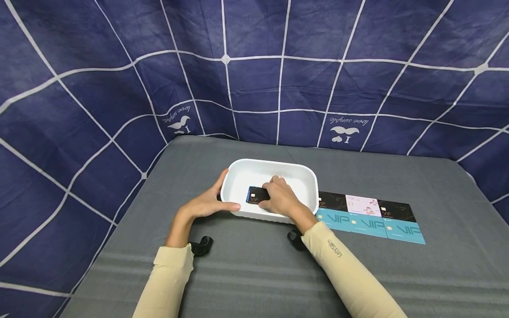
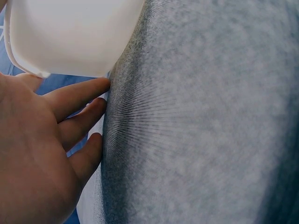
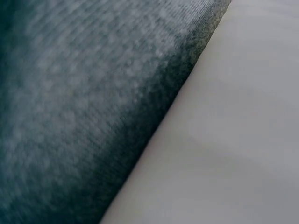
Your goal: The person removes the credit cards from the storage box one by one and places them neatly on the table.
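A white plastic tray (image 1: pixel 246 167) stands on the grey cloth. My left hand (image 1: pixel 207 201) is spread at its left end, thumb against the near side and a finger along the left rim. In the left wrist view the fingers of that hand (image 2: pixel 51 126) extend towards the cloth below the tray (image 2: pixel 74 37). Inside the tray, my right hand (image 1: pixel 281 198) grips a black VIP card (image 1: pixel 256 195) between thumb and fingers. A blue edge shows under this card, and its right part is hidden by the hand. The right wrist view shows only the tray wall (image 3: pixel 224 140) and cloth.
Right of the tray lie two rows of cards: black cards (image 1: pixel 397 210) and a pink card (image 1: pixel 363 205) behind, several turquoise VIP cards (image 1: pixel 367 225) in front. Grey cloth (image 1: pixel 254 265) covers the surface. A blue checked curtain (image 1: pixel 254 84) hangs behind.
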Tool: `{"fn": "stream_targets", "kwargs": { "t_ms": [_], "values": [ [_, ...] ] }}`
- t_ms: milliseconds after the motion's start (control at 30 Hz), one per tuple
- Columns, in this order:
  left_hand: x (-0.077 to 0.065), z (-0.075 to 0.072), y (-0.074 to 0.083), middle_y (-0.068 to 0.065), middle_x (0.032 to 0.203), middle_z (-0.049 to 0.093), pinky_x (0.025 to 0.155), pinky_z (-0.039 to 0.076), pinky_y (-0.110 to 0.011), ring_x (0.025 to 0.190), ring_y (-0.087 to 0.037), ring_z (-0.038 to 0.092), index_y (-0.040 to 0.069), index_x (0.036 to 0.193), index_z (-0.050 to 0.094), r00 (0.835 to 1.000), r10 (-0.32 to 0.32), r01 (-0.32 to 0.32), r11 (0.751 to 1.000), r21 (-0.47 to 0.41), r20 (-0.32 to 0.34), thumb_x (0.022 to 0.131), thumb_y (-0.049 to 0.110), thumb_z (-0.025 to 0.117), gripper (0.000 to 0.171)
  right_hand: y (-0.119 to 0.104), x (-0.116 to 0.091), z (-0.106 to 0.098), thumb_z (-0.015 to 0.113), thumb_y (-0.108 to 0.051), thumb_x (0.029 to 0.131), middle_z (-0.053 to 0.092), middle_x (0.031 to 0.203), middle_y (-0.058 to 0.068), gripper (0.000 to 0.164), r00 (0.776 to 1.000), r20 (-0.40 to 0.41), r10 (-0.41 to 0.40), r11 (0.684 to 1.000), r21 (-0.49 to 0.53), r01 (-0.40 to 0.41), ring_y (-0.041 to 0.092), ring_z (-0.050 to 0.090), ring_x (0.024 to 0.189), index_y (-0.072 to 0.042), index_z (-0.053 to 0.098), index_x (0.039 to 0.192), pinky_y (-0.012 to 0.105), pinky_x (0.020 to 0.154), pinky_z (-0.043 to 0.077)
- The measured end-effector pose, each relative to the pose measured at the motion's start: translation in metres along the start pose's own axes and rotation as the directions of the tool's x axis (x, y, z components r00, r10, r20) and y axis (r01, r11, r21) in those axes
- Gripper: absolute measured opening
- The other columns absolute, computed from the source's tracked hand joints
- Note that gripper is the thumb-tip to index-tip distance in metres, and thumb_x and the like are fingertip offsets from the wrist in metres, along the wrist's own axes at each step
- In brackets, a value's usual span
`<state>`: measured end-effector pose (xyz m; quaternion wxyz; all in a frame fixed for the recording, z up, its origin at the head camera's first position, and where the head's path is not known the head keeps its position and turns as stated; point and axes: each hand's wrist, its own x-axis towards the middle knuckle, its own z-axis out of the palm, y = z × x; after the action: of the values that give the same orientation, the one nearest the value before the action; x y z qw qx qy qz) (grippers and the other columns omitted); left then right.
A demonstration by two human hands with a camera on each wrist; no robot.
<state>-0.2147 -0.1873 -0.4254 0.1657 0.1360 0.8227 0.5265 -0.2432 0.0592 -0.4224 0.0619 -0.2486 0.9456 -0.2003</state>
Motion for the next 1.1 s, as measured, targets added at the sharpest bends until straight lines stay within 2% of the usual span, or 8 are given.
{"fn": "stream_targets", "kwargs": {
  "t_ms": [167,367,633,900,1100],
  "values": [
    [0.000,0.000,0.000,-0.014,0.162,0.010,0.109,0.021,-0.052,0.138,-0.033,0.026,0.024,0.159,-0.007,1.000,0.007,-0.007,1.000,-0.001,0.003,0.081,0.033,0.081,0.118,0.000,-0.001,-0.001,0.083,-0.025,0.082,0.053,0.107,0.013,0.051,0.999,-0.039,-0.015,0.997,0.072,0.018,0.026,0.047,0.097,0.001,0.066,0.122,0.039,0.084,0.041],
    [0.001,0.000,0.001,-0.014,0.162,0.010,0.110,0.020,-0.053,0.139,-0.033,0.025,0.025,0.159,-0.008,1.000,0.000,0.000,1.000,-0.004,0.004,0.082,0.032,0.081,0.118,0.001,-0.002,-0.002,0.083,-0.025,0.078,0.052,0.098,0.011,0.047,0.990,-0.117,-0.084,0.991,0.099,0.096,0.025,0.044,0.091,0.001,0.069,0.115,0.037,0.080,0.039],
    [0.000,0.000,0.001,-0.015,0.162,0.008,0.111,0.018,-0.055,0.141,-0.032,0.019,0.025,0.159,-0.009,1.000,-0.031,0.031,1.000,0.006,0.000,0.081,0.034,0.081,0.119,-0.001,-0.005,-0.004,0.082,-0.028,0.079,0.050,0.102,0.008,0.050,0.978,-0.184,-0.102,0.981,0.143,0.129,0.025,0.044,0.097,-0.001,0.069,0.119,0.036,0.083,0.039],
    [0.000,0.000,0.002,-0.015,0.162,0.009,0.112,0.018,-0.055,0.142,-0.033,0.020,0.023,0.159,-0.007,1.000,-0.018,0.019,0.999,0.032,-0.011,0.080,0.035,0.081,0.119,-0.001,-0.009,-0.004,0.084,-0.027,0.075,0.051,0.101,0.006,0.049,0.954,-0.268,-0.133,0.964,0.188,0.188,0.025,0.044,0.097,-0.002,0.071,0.115,0.037,0.082,0.040],
    [0.000,0.000,0.002,-0.015,0.161,0.012,0.111,0.020,-0.053,0.140,-0.032,0.023,0.025,0.159,-0.007,1.000,-0.026,0.027,0.999,0.031,-0.016,0.080,0.034,0.082,0.119,-0.004,-0.011,-0.005,0.084,-0.027,0.073,0.051,0.101,0.004,0.049,0.935,-0.313,-0.167,0.951,0.199,0.237,0.023,0.045,0.098,-0.001,0.071,0.113,0.036,0.083,0.040]
  ]
}}
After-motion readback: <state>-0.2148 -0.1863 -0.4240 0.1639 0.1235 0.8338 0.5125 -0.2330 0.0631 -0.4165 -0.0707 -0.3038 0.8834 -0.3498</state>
